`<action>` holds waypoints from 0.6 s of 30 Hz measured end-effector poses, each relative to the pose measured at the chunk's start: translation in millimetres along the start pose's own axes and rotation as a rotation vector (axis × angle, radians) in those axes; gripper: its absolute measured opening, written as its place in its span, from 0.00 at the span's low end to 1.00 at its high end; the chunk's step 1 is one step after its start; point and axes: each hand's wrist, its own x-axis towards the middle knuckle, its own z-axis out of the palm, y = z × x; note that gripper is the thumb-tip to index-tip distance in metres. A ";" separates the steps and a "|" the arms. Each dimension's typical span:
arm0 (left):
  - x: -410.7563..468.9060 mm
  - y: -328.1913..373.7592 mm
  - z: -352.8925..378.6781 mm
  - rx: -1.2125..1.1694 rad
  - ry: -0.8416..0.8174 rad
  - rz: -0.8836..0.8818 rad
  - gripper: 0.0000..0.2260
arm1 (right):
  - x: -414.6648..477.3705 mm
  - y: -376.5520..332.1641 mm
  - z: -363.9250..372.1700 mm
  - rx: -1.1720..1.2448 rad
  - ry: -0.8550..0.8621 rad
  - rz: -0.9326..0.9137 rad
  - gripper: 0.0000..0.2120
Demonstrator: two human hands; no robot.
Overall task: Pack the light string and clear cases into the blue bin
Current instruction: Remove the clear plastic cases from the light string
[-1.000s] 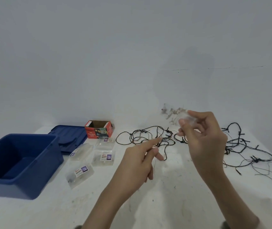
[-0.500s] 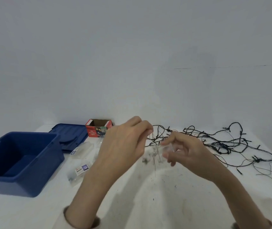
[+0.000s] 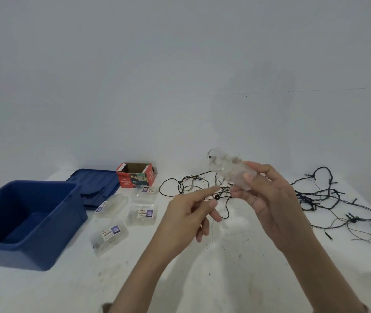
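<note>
Clear case (image 3: 233,175) held up off bench (image 3: 225,279), pinched in R hand (image 3: 277,206); L hand (image 3: 193,213) index out, can't tell if holding wire. Light string (image 3: 320,195) loose on bench. Prob. free case of wire before moving to blue bin (image 3: 22,256).

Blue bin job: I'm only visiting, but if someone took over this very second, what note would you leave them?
Right hand: holds one clear case, blurred, up above the table.
Left hand: beside it, index finger out. I cannot tell whether it pinches a wire.
Blue bin: at the left, with nothing visible inside. Its lid lies behind it.
Four more cases lie on the table beside the bin.
Light string: loose across the far table, centre to right.
Done: nothing packed.
Left: the string and all five cases go into the bin.
</note>
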 end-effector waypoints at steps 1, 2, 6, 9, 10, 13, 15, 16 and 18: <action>-1.6 0.4 0.4 0.011 -0.006 -0.020 0.13 | 1.1 0.6 0.4 -0.015 0.054 -0.018 0.07; -3.8 1.2 0.8 0.036 -0.012 -0.037 0.13 | 2.0 1.4 0.3 -0.046 0.105 -0.041 0.06; -9.3 2.7 -0.5 0.208 -0.055 -0.057 0.14 | 4.0 5.3 -2.9 -0.312 0.203 -0.214 0.07; -8.7 3.1 -1.8 0.389 -0.025 -0.042 0.11 | 4.4 11.7 -7.2 -0.610 0.246 -0.392 0.07; -8.7 3.9 -2.5 0.451 -0.020 -0.042 0.09 | 4.7 14.2 -8.2 -0.691 0.253 -0.448 0.07; -10.9 10.5 -4.0 0.577 -0.019 -0.038 0.07 | 4.9 19.5 -10.2 -0.885 0.246 -0.558 0.07; -12.2 17.1 -7.2 0.735 0.002 0.003 0.08 | 5.2 21.4 -11.4 -1.028 0.226 -0.611 0.06; -12.0 20.9 -9.4 0.855 0.019 0.043 0.09 | 5.2 22.6 -12.2 -1.082 0.200 -0.636 0.06; -8.4 26.3 -15.1 1.078 0.050 0.175 0.10 | 5.6 25.4 -13.6 -1.162 0.104 -0.662 0.10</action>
